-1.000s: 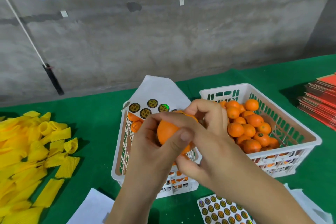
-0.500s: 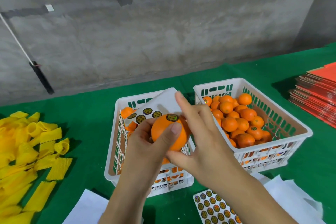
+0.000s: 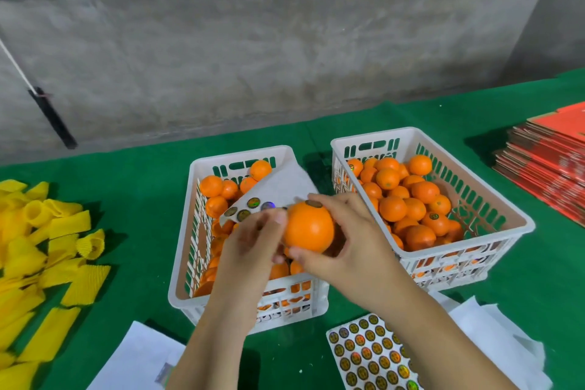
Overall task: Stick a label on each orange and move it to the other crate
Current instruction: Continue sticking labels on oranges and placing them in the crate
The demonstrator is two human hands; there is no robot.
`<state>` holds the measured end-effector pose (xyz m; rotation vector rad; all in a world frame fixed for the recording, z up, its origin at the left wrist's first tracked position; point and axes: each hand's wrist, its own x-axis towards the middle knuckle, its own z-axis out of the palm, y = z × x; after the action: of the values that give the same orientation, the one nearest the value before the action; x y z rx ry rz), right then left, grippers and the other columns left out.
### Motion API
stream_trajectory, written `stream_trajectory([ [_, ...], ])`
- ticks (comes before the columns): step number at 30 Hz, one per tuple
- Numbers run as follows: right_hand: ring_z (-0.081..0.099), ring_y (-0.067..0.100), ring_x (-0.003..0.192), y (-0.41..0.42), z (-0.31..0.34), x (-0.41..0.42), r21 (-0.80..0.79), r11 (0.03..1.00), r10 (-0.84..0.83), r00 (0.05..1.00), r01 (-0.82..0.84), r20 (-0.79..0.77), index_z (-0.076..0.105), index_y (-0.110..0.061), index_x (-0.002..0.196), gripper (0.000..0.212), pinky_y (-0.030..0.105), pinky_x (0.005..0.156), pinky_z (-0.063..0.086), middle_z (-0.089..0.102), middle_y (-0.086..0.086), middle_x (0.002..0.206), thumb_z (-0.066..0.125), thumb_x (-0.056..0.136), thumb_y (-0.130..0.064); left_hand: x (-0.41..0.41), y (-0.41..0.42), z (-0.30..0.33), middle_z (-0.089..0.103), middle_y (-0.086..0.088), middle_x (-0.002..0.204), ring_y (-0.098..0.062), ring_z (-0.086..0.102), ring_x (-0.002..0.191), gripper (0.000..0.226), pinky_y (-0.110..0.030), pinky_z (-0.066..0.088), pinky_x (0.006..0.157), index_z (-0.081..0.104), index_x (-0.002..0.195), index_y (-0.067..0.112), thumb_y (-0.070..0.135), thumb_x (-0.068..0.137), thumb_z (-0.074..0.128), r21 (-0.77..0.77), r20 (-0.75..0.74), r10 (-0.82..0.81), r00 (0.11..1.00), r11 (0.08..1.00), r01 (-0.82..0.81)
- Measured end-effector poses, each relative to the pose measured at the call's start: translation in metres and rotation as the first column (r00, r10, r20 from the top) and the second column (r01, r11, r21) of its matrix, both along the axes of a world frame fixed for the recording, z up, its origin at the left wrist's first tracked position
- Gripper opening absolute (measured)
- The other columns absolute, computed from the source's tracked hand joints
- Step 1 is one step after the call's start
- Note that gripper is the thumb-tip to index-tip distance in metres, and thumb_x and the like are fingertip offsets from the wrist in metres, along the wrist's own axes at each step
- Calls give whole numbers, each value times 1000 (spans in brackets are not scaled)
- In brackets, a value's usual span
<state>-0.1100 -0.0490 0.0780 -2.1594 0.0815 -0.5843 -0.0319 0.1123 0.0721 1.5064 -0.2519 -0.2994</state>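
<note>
Centre frame, orange: I see the orange (image 3: 309, 227) held above the left crate (image 3: 202, 165), a label (image 3: 313, 203) on top.
Right hand (image 3: 354, 250): fingers curled round it.
Left hand (image 3: 250, 247): blurred, fingertips touching the orange; grip unclear.
Right crate (image 3: 512, 215): centre right, full.

Worktop (image 3: 142, 187) covered in green cloth, backed by a grey wall. Two white slatted crates side by side at centre: left crate (image 3: 186, 263), right crate (image 3: 506, 209), both holding oranges. Heap of yellow foam sleeves (image 3: 41, 250) at far left. Stack of red flat cartons (image 3: 550, 158) at far right. Near edge: label sheet (image 3: 367, 355), white paper sheets (image 3: 133, 358), crumpled white paper (image 3: 493, 329).
</note>
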Motion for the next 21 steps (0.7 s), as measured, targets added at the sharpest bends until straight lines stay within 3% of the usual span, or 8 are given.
stream_trajectory([
  [2, 52, -4, 116, -25, -17, 5, 64, 992, -100, 991, 106, -90, 46, -48, 142, 77, 6, 86, 44, 42, -19, 131, 80, 74, -58, 14, 6, -12, 73, 26, 84, -6, 70, 83, 15, -31, 58, 77, 75, 99, 54, 63, 95, 64, 2, -42, 151, 988, 989, -151],
  [5, 48, 9, 116, -78, -44, 9, 38, 956, -279, 944, 289, -175, 44, -39, 151, 79, 19, 89, 42, 41, -7, 133, 84, 82, -39, 29, 15, -26, 72, 35, 93, -14, 67, 95, 16, -35, 53, 79, 78, 95, 54, 49, 102, 64, -22, -126, 218, 968, 975, -222],
  [8, 48, 25, 115, -132, -62, 13, -68, 886, -457, 842, 458, -287, 53, -24, 149, 77, 37, 97, 44, 43, 9, 136, 86, 80, -38, 35, 16, -40, 73, 31, 95, -16, 65, 93, 19, -36, 52, 81, 81, 96, 46, 41, 103, 63, -27, -175, 201, 964, 978, -209],
  [11, 46, 40, 132, -181, -73, 12, -110, 802, -584, 730, 588, -354, 52, -18, 150, 76, 51, 109, 45, 40, 16, 150, 85, 83, -35, 36, 15, -53, 77, 21, 97, -15, 65, 86, 17, -35, 53, 83, 82, 101, 40, 35, 103, 66, -23, -234, 135, 963, 989, -144],
  [14, 36, 44, 139, -214, -78, 3, -82, 683, -687, 601, 726, -409, 45, -23, 151, 66, 55, 110, 41, 42, 21, 147, 71, 90, -22, 38, 14, -65, 78, 18, 98, -15, 66, 89, 17, -35, 55, 83, 82, 104, 42, 35, 102, 66, 5, -232, 88, 969, 996, -89],
  [16, 34, 44, 138, -211, -82, 0, -103, 662, -688, 547, 742, -476, 43, -23, 152, 65, 54, 112, 38, 33, 21, 153, 65, 91, -19, 39, 12, -72, 78, 17, 102, -16, 67, 92, 21, -34, 54, 82, 80, 105, 47, 35, 103, 64, 17, -216, 68, 974, 998, -66],
  [18, 40, 46, 136, -187, -86, 6, -146, 757, -621, 632, 636, -464, 52, -15, 147, 56, 55, 110, 40, 40, 25, 151, 69, 94, -22, 42, 9, -79, 78, 15, 101, -18, 69, 96, 22, -33, 54, 83, 79, 107, 50, 36, 105, 61, 33, -207, 52, 977, 998, -46],
  [21, 65, 36, 104, -125, -87, 21, -64, 880, -450, 780, 471, -435, 76, -15, 108, 34, 45, 87, 52, 73, 12, 103, 59, 103, -44, 46, 0, -91, 77, 14, 100, -19, 70, 97, 23, -33, 56, 82, 77, 108, 50, 36, 106, 60, 57, -169, 77, 983, 996, -68],
])
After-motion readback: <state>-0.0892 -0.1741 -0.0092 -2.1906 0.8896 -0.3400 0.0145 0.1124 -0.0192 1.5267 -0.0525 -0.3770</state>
